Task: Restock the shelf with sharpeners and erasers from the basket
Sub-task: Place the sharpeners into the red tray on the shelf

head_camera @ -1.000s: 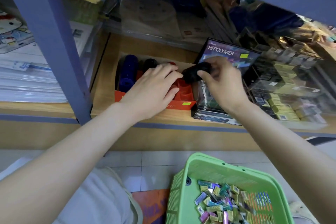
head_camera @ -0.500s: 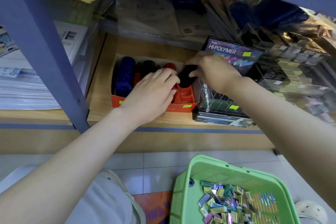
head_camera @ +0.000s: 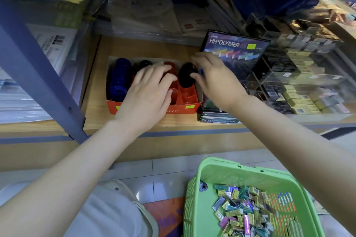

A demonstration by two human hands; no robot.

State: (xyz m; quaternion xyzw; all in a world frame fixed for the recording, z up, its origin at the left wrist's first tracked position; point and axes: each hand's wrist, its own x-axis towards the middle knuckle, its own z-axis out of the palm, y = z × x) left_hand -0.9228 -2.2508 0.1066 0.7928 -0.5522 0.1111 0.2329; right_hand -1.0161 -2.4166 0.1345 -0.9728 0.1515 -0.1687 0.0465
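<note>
On the wooden shelf (head_camera: 146, 48) sits an orange display box (head_camera: 183, 109) with rows of blue sharpeners (head_camera: 118, 79), black ones and red sharpeners (head_camera: 187, 93). My right hand (head_camera: 215, 81) pinches a black sharpener (head_camera: 185, 76) between thumb and fingers, set down in the box's right row. My left hand (head_camera: 148, 92) lies flat with straight fingers over the middle rows. Below on the floor stands the green basket (head_camera: 221, 165), holding a heap of wrapped erasers (head_camera: 242, 213) and one small dark sharpener (head_camera: 203, 186).
A dark HI-POLYMER eraser display box (head_camera: 235, 48) stands right of the orange box. Clear bins of boxed erasers (head_camera: 300, 90) fill the shelf further right. A blue metal upright (head_camera: 38, 75) crosses at the left, with stacked paper (head_camera: 19, 102) behind it. An upper shelf edge hangs overhead.
My right hand has carried the black sharpener left and down into the orange box's right row. My left hand has stayed over the box, shifting only slightly.
</note>
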